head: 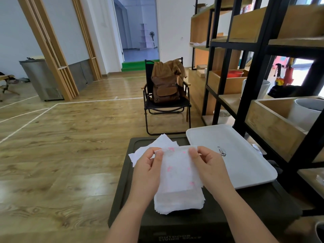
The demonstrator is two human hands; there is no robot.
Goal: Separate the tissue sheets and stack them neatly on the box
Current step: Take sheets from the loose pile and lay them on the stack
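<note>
Head camera view, looking down: two bare hands hold up a white tissue sheet (177,170) with faint pink marks. The left hand (146,170) pinches its upper left corner; the right hand (209,168) pinches its upper right corner. Below it, a stack of tissues (178,201) lies on a dark green box (254,206). More loose sheets (157,146) lie farther back on the box. A white tray (245,155) rests on the box's right side. A black chair (166,106) carrying a brown backpack (165,83) stands beyond.
</note>
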